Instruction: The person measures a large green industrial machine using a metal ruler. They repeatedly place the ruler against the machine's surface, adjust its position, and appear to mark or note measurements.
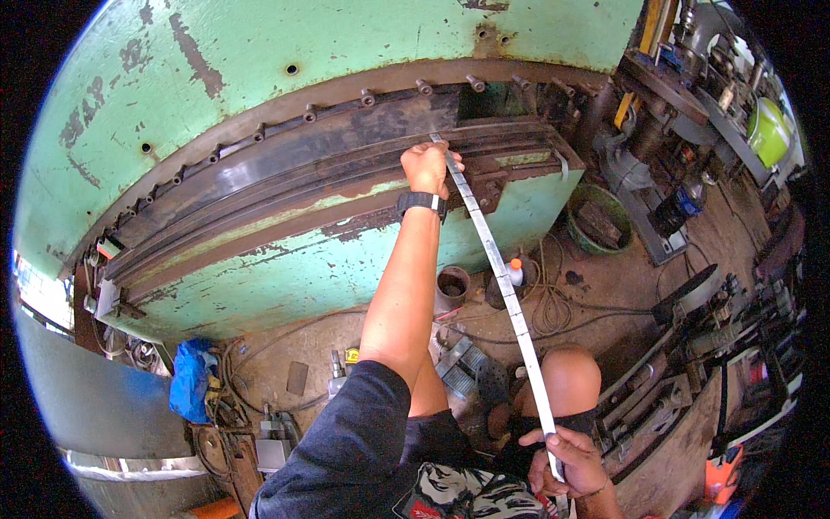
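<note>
A long, narrow metal strip point(493, 251) with dark cross marks along it slants from the machine down to my body. My left hand point(425, 167), with a black watch point(421, 203) on the wrist, is closed round its far end. That end rests at the lower bed of a green press brake point(346, 229), under the dark upper blade point(285, 160). The strip's near end lies in my right hand point(572, 460), close to my knee, with thumb and fingers closed on it.
On the floor stand a metal pot point(452, 288), a bottle with an orange cap point(515, 272) and a green basin point(596, 221). Hoses and cables point(553, 311) coil nearby. A blue bag point(192, 381) lies at left. Metal machinery point(666, 389) crowds the right side.
</note>
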{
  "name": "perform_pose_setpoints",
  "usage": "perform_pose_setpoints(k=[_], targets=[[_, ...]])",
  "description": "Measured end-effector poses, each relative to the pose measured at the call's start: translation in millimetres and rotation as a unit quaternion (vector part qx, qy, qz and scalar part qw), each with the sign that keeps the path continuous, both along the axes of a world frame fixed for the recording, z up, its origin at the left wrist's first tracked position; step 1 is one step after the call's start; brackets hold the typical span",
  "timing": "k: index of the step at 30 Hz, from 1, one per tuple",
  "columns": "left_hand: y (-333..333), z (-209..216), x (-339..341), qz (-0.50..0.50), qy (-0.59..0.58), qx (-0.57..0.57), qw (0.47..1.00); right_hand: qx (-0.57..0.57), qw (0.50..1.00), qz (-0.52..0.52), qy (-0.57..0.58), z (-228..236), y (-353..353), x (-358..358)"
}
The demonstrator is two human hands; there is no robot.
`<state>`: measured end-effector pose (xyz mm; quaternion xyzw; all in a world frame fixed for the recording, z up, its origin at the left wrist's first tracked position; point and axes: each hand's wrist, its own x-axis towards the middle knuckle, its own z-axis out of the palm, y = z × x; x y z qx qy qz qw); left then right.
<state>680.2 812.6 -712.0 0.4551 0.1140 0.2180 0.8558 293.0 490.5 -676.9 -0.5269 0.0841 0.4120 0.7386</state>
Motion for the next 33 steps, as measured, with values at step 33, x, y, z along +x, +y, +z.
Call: perform_pose_setpoints(k=[33], targets=[[9.6, -63.0, -21.7, -0.110, 0.084, -0.052, 0.989, 0.010, 0.996, -0.082, -0.027, 42.4, 8.1, -3.5]])
